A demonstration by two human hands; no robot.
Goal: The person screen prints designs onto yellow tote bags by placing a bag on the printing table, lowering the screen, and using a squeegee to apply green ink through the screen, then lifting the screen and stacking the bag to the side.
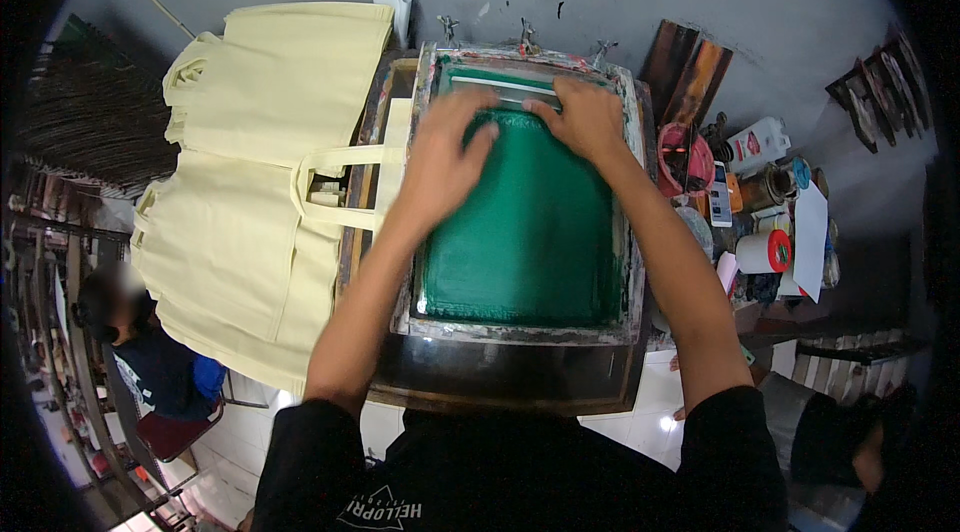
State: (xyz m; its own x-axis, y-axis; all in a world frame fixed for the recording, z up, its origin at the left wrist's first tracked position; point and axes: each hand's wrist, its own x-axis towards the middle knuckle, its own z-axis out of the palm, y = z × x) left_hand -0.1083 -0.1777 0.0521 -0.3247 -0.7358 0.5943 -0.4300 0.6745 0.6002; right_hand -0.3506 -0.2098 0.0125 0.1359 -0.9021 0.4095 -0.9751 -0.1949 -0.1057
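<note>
A screen-printing frame (632, 232) lies before me, its mesh (520, 232) covered in green. At its far end a squeegee with a pale strip (502, 86) lies crosswise. My right hand (590, 117) is closed on the squeegee's right end, thumb on its near side. My left hand (445, 147), slightly blurred, is at the squeegee's left part. Its fingers reach to the near side of the strip, and its thumb stands apart over the green mesh. Whether these fingers touch the squeegee is hard to see. Metal clamps (527, 37) stand along the frame's far edge.
Pale yellow tote bags (250, 202) lie piled left of the frame, one with handles toward it. At right are a pink basin (685, 167), a phone (719, 194), a white bottle (760, 144) and a red-lidded tub (765, 254). A person (165, 362) sits at far left.
</note>
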